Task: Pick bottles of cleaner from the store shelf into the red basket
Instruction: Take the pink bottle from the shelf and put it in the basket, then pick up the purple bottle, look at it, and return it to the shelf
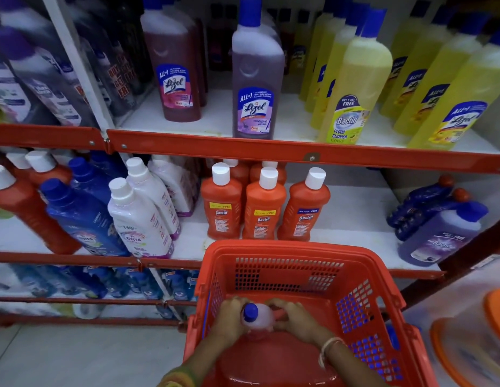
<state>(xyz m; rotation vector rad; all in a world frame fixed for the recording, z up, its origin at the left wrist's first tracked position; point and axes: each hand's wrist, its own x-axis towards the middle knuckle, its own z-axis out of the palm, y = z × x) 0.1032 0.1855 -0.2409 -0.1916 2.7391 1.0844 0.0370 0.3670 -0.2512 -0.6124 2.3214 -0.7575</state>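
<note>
Store shelf point(271, 148) stands far; red basket point(299, 248) sits near; your left hand point(229, 321) and right hand point(295, 319) both clasp the blue-capped bottle point(255, 315) inside it.

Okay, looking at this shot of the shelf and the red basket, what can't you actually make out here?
Head view only:
- Bottle in the basket: label and body hidden by the left hand, right hand and forearms.
- Basket floor: mostly covered by bottle and arms.
- Dark bottles, upper left: labels blurred.
- Bottom shelf bottles: blurred, partly behind the rail.
- Orange-rimmed object, right: cut off by the edge.
</note>
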